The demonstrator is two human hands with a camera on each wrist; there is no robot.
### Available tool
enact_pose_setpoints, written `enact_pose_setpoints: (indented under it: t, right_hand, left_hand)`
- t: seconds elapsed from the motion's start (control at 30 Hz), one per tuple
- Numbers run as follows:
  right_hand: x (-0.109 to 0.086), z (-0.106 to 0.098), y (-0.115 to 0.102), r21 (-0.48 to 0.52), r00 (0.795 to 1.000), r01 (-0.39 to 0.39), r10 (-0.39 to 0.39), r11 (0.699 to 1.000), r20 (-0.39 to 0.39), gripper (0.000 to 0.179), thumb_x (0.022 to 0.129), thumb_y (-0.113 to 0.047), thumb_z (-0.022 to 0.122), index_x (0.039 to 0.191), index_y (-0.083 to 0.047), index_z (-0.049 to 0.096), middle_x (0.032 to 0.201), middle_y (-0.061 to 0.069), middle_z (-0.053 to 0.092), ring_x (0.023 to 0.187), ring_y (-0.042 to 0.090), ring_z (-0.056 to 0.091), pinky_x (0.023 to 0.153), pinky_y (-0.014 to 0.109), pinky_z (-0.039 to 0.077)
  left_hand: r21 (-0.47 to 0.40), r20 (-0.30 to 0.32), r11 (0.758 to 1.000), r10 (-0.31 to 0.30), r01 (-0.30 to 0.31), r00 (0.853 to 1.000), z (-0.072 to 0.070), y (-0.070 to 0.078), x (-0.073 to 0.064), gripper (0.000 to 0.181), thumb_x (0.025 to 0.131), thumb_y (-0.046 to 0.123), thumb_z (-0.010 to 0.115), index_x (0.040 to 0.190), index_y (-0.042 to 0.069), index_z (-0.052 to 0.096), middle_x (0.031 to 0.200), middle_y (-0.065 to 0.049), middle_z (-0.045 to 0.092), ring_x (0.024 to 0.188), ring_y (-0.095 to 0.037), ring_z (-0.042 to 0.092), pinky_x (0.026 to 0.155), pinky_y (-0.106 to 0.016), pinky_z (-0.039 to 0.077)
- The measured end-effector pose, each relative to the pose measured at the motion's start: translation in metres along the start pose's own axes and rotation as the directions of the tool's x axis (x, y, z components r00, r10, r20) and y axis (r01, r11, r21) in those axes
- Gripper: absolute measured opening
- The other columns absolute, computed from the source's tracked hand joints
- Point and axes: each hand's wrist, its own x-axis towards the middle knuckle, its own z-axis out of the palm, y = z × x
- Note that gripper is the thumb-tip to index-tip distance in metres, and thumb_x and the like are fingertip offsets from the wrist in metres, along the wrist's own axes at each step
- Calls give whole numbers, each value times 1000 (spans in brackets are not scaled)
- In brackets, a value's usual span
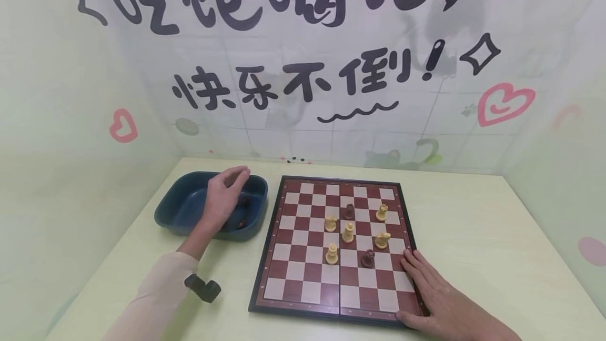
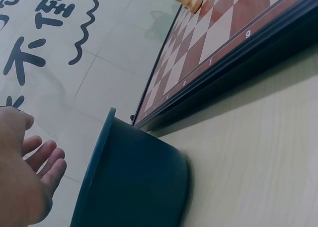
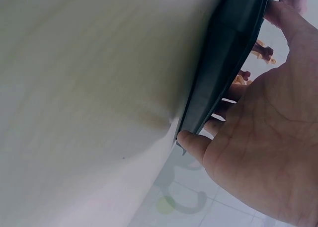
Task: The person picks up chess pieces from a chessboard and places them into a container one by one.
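My left hand [image 1: 223,196] hovers over a dark blue plastic bin [image 1: 182,207], its fingers loosely bent. In the left wrist view, the fingers [image 2: 45,156] show no object in them. Inside the bin lie a few dark red chess pieces [image 1: 242,223], partly covered by the hand. A chessboard [image 1: 303,289] lies to the right of the bin. Along its right edge rests my right hand [image 1: 437,299], fingers stretched onto the border and thumb at the near corner. Cream chess pieces, among them a king [image 1: 347,232] and a knight [image 1: 382,240], stand with two dark brown pieces [image 1: 367,258].
Both board and bin stand on a pale wooden table [image 1: 483,236]. A printed white wall cloth [image 1: 303,141] hangs behind the table and on both sides. A black strap mount [image 1: 203,287] sits on the left sleeve.
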Motion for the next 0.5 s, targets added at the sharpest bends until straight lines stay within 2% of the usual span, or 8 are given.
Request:
enact_pose_setpoints:
  t: [0.07,0.3,0.5]
  right_hand:
    - [0,0,0,3,1000,-3,3,1000,4,104,88,-74,61,158,-3,30,163,14,26,146,32,29,103,51,47]
    - [1,1,1,1,1000,0,0,1000,11,104,88,-73,61,158,-3,29,163,15,26,146,32,28,102,50,47]
    - [1,1,1,3,1000,0,-1,1000,12,105,88,-74,60,158,-3,29,163,15,25,147,32,28,102,51,47]
  left_hand:
    - [-22,5,1000,-7,7,1000,2,0,-1,41,103,32,64,131,2,66,127,-16,67,112,-29,62,69,-21,52]
    - [-48,35,999,10,-8,999,13,3,-5,37,103,25,65,132,2,65,126,-14,68,115,-24,63,82,-19,51]
    - [-65,48,998,9,-6,999,21,6,-8,37,103,24,64,132,1,64,125,-15,68,115,-27,63,82,-20,51]
